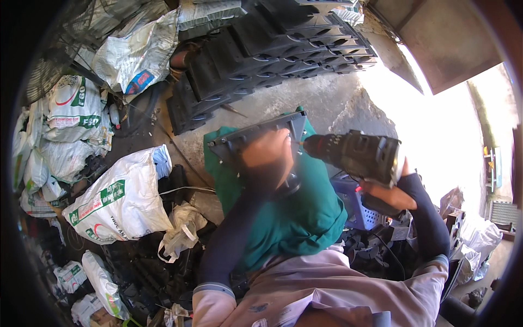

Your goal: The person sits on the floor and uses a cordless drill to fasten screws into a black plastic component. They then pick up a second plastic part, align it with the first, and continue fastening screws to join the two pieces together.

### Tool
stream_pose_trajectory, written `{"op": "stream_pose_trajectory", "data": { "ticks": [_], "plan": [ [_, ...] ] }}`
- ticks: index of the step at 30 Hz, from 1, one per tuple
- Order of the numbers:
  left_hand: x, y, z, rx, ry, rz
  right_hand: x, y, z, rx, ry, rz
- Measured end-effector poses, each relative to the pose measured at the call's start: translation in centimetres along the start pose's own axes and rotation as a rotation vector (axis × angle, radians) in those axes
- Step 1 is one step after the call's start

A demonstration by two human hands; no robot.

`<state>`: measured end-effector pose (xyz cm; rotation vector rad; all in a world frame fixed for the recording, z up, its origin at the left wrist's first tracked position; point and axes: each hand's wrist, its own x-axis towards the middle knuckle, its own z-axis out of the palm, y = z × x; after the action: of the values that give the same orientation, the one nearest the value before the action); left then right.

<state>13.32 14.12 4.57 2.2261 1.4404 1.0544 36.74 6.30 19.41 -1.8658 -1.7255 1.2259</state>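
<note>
A dark cordless drill is gripped in my right hand, its front end pointing left. The drill's tip is close to the right end of a black plastic part, a long piece with a triangular end. I cannot make out whether the tip touches it. My left hand, blurred, is closed on this part near that end. The part rests over the green cloth across my lap. Beneath my left hand a dark rounded piece shows in part.
Black plastic units stand in stacked rows ahead on the concrete floor. White printed sacks lie on the left. A blue-purple plastic basket sits by my right forearm, with dark parts around it. A cable hangs near there.
</note>
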Motion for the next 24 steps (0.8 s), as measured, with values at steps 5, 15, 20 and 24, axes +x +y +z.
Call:
{"op": "stream_pose_trajectory", "data": {
  "ticks": [5,15,20,24],
  "plan": [
    [0.5,-0.4,0.6,0.070,0.043,0.015,2.5,0.2,0.8,-0.227,0.177,0.267],
    [0.6,-0.5,0.8,0.078,0.033,-0.004,3.7,-1.9,-0.4,-0.324,0.047,0.267],
    [0.5,-0.3,0.7,0.051,0.025,-0.030,3.8,-1.8,0.0,-0.462,0.161,0.193],
    [0.3,-0.3,0.9,0.050,0.011,-0.042,4.8,-2.0,-0.5,-0.422,0.093,-0.103]
  ]
}}
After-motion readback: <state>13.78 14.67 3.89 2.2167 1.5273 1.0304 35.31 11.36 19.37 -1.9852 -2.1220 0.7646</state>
